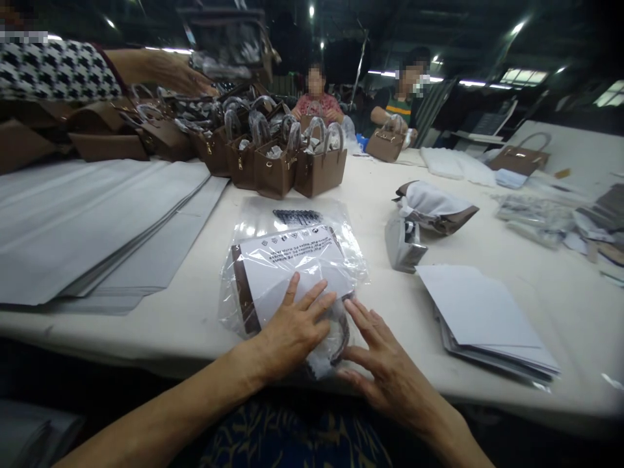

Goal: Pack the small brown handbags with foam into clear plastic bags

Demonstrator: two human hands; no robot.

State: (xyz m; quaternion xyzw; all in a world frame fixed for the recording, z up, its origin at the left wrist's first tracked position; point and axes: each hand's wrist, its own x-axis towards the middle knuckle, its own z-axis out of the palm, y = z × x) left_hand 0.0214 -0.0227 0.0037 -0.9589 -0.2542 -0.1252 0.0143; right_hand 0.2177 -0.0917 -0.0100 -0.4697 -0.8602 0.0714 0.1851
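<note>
A brown handbag [247,296] lies flat inside a clear plastic bag [358,244] at the table's near edge. White paper [273,263] covers most of the handbag under the plastic, and its wrapped handle [344,331] curves toward me. My left hand [297,325] rests on the plastic with its fingers spread over the paper. Beside the handle, my right hand [373,354] has its fingers apart, touching or close to the right edge of the plastic. Neither hand grips anything.
Grey sheets [107,221] lie in a stack at left, white sheets [482,312] at right. Several brown handbags [275,172] stand at the back. A tape dispenser [403,244] sits near a covered bag [433,208]. Co-workers [316,107] are across the table; another person's arm [156,71] reaches in.
</note>
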